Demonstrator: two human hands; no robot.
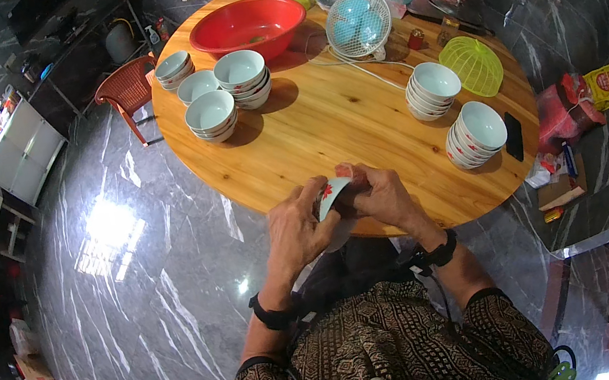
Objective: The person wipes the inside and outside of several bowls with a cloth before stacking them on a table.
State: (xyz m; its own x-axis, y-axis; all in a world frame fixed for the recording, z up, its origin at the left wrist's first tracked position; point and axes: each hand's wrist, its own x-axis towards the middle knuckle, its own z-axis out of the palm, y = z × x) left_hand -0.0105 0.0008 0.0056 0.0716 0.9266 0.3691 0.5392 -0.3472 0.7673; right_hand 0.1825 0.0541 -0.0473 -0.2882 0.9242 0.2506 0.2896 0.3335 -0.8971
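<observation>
Over the near edge of the round wooden table (330, 125), my left hand (300, 230) grips a white bowl with red flowers (331, 194), tilted on its side. My right hand (380, 192) is on the bowl's other side, with something pinkish at its fingers that may be a cloth. My fingers hide much of the bowl. Similar bowls stand in two stacks at the right, a near stack (476, 134) and a farther stack (433, 90). More stacks, including a front stack (212, 116) and a taller stack (242, 79), stand at the left.
A red plastic basin (250, 27) sits at the far left of the table. A small white fan (358, 25) trails its cable across the wood. A yellow-green mesh basket (472, 67) and a black phone-like object (514, 137) lie at the right. A reddish-brown chair (127, 89) stands beyond.
</observation>
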